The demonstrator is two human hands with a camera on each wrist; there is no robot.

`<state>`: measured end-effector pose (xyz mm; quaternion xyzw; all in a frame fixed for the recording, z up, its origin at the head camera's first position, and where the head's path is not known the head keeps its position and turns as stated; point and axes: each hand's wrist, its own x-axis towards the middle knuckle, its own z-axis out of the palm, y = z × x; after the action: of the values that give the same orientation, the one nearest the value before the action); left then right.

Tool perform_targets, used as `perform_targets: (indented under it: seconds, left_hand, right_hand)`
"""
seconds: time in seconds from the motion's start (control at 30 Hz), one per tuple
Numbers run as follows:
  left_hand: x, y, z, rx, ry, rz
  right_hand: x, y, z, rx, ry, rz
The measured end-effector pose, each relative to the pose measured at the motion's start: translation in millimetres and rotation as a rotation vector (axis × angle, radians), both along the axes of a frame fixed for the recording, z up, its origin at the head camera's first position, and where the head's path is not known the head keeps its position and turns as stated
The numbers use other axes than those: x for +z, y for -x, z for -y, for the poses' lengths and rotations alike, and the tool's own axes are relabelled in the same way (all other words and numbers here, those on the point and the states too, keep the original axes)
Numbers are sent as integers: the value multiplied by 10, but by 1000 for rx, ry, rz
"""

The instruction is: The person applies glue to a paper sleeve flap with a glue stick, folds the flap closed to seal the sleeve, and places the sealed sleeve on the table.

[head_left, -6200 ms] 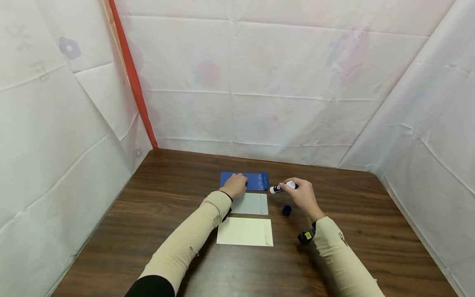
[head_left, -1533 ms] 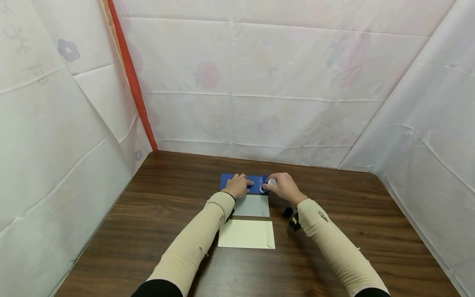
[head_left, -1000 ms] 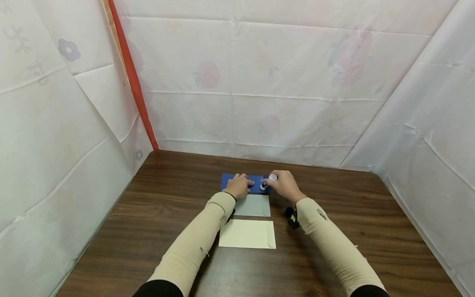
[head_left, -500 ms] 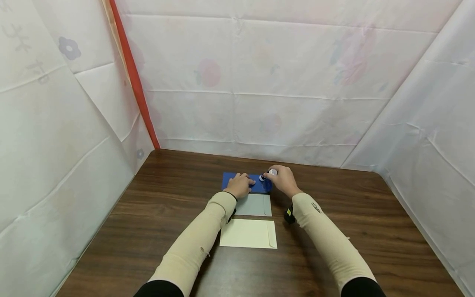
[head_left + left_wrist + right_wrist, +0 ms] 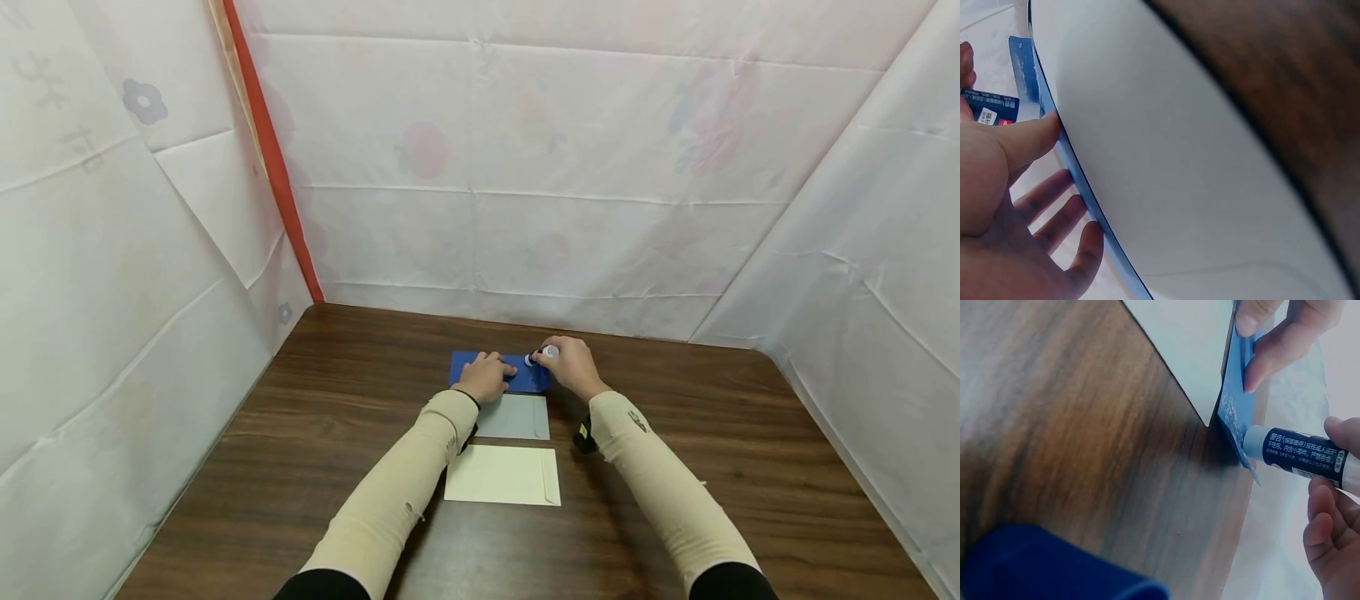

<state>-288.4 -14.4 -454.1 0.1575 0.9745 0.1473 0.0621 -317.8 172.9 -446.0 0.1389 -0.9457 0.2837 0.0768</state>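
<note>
My left hand (image 5: pixel 483 377) rests on a blue envelope (image 5: pixel 529 380), fingers spread and pressing it to the table. In the right wrist view, whitish glue smears mark the envelope's flap (image 5: pixel 1231 419) at the right end. My right hand (image 5: pixel 573 367) grips a glue stick (image 5: pixel 1300 453) with a dark printed label, its tip against the blue paper near the far edge. A grey envelope (image 5: pixel 517 417) lies just in front of the blue one. Nearer still is a cream envelope (image 5: pixel 501 475). The navy cap (image 5: pixel 1054 569) stands off the stick, hidden in the head view.
All of this lies on a dark wood-grain table (image 5: pixel 300 433). White printed sheeting (image 5: pixel 480 233) rises behind and along both sides, with a red strip (image 5: pixel 273 158) at the back left corner. A black wrist device (image 5: pixel 585 435) hangs under the right wrist.
The right hand has brought the glue stick from the right onto the blue envelope, then shifted it toward the far edge along the flap. The left hand keeps pressing the envelope.
</note>
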Motion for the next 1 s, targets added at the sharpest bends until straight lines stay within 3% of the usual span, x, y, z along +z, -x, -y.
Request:
perform_targets:
  seconds: [0.4, 1.0]
  left_hand:
    - [-75, 100, 18, 15, -5, -9]
    - [-20, 56, 25, 17, -34, 5]
  right_hand:
    - [26, -189, -36, 89, -13, 4]
    - [14, -395, -116, 112, -34, -23]
